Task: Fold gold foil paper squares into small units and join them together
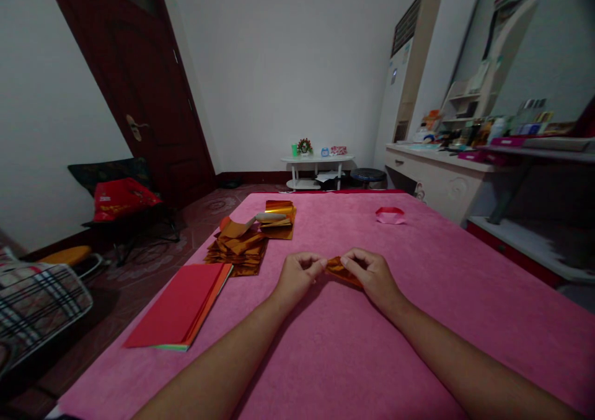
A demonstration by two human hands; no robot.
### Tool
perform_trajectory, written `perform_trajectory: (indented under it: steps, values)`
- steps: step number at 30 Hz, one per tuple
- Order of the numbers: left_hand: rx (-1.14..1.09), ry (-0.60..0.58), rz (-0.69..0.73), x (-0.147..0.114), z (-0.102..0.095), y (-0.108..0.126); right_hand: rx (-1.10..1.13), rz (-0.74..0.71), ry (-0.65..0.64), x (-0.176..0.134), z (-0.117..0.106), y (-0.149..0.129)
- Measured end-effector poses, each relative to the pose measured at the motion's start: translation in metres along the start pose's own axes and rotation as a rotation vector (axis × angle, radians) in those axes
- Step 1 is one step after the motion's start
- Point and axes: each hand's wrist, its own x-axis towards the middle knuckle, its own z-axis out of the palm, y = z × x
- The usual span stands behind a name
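Observation:
Between my two hands is a small folded piece of shiny gold-orange paper (pixel 341 270), just over the pink tabletop cover. My left hand (pixel 300 271) pinches its left end between thumb and fingertips. On the other side, my right hand (pixel 372 274) grips the right part, its fingers covering some of the paper. To the left lies a stack of folded gold-orange paper pieces (pixel 239 249). Behind that stack is a pile of flat shiny gold sheets (pixel 279 208), with a pale-handled tool (pixel 269 217) resting across it.
Coloured paper sheets, red on top (pixel 181 305), lie at the table's left edge. A small red-and-pink folded paper box (pixel 390 215) stands at the far right. The pink cloth (pixel 446 284) covers the table. A cluttered white dresser (pixel 432 172) stands to the right, a folding chair (pixel 111 175) to the left.

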Motion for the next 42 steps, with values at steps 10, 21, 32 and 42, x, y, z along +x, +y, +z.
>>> perform_trajectory:
  steps: [10, 21, 32, 42]
  values:
    - [0.148, 0.044, 0.04, -0.001, 0.006, -0.006, -0.049, -0.05, -0.053, 0.0, 0.002, 0.001]
    - [0.275, 0.158, 0.108, 0.001, 0.004, -0.005, 0.063, 0.021, -0.055, 0.002, 0.003, -0.001]
    - [0.148, 0.582, 0.178, 0.009, -0.018, -0.003, 0.225, 0.142, 0.004, 0.0, -0.001, -0.009]
    - [-0.095, 0.108, 0.089, -0.003, 0.024, 0.002, 0.333, 0.225, -0.085, -0.003, 0.007, -0.009]
